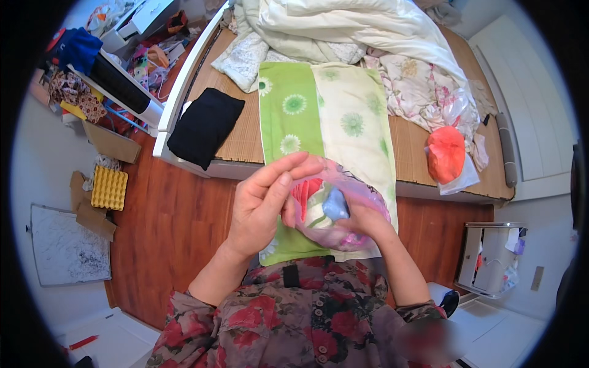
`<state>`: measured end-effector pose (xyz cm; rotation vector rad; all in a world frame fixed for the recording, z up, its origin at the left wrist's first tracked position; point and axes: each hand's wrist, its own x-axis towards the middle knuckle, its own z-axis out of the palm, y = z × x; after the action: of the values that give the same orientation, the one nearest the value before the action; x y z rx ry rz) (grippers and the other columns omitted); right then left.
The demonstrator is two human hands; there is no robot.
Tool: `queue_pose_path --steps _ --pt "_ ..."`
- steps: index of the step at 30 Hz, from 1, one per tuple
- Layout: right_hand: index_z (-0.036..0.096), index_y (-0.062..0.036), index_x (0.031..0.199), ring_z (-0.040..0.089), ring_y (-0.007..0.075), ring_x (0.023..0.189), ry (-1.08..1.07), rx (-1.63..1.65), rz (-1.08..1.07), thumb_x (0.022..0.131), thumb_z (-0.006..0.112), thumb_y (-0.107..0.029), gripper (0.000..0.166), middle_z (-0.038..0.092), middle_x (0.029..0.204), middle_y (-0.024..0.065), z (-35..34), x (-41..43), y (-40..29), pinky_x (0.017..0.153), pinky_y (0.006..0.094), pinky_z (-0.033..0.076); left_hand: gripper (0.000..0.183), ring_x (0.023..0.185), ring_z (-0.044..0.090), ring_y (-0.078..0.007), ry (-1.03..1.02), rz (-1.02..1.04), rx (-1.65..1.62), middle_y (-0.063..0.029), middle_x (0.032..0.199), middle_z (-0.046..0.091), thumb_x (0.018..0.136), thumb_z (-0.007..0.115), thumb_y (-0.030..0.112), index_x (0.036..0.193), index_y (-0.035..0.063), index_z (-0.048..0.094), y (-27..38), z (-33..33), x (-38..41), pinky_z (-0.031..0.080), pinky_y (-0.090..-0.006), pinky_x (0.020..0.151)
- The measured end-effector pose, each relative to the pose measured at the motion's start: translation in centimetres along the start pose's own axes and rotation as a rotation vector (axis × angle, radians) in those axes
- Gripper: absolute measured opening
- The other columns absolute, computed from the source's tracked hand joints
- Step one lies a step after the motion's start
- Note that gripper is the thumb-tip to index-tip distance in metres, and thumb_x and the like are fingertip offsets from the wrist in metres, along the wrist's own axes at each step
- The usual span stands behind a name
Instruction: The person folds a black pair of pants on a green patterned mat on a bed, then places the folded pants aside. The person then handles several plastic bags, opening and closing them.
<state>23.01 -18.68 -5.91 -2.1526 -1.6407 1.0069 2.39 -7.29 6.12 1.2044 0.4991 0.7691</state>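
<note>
A pink translucent plastic bag [322,239] is held open in front of me, above a green and cream floral cloth [352,142]. My left hand [269,200] grips the bag's left rim, with its fingers pointing along the upper edge. My right hand [368,216] reaches inside the bag at its right side, beside a blue spotted cloth item [336,205]. A red ribbed cloth item [307,193] and a white and green one lie next to it in the bag. The fingertips of my right hand are partly hidden, so its hold cannot be told.
The bed [234,152] bears a folded black cloth [207,126] at left, a bunched white quilt [359,23] at the back and a coral-coloured cloth bundle [446,154] at right. A yellow egg tray [109,187] and cardboard stand left; a small cabinet [492,257] stands right.
</note>
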Motion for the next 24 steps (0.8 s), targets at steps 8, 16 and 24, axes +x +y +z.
queue_pose_path --steps 8,16,24 --pt "0.057 -0.0078 0.112 0.049 0.0368 0.111 0.286 -0.138 -0.011 0.077 0.060 -0.023 0.039 0.059 0.109 0.0194 -1.6 -0.3 1.1 0.094 0.0424 0.042 0.034 0.051 0.042 -0.0001 -0.060 0.001 0.047 -0.0145 0.114 0.063 0.099 0.038 0.010 0.129 -0.0043 0.047 0.9 -0.2 -1.7 0.038 -0.0142 0.049" --pt "0.059 -0.0034 0.108 0.054 0.0376 0.101 0.313 -0.043 -0.019 0.078 0.061 -0.018 0.033 0.060 0.105 0.0210 -4.0 -2.0 1.9 0.087 0.0431 0.045 0.035 0.047 0.044 -0.0025 -0.121 -0.038 0.108 -0.0171 0.112 0.064 0.098 0.039 0.012 0.127 -0.0043 0.048 1.0 0.5 -2.5 0.038 -0.0161 0.046" --pt "0.038 -0.0115 0.136 0.056 0.0388 0.094 0.057 -0.452 0.003 0.077 0.065 -0.019 0.065 0.054 0.116 0.0245 0.6 -1.3 -5.5 0.075 0.0460 0.049 0.034 0.047 0.044 -0.0022 -0.113 -0.043 0.110 -0.0170 0.112 0.064 0.098 0.038 0.011 0.127 -0.0045 0.048 0.9 1.2 -2.5 0.037 -0.0161 0.046"
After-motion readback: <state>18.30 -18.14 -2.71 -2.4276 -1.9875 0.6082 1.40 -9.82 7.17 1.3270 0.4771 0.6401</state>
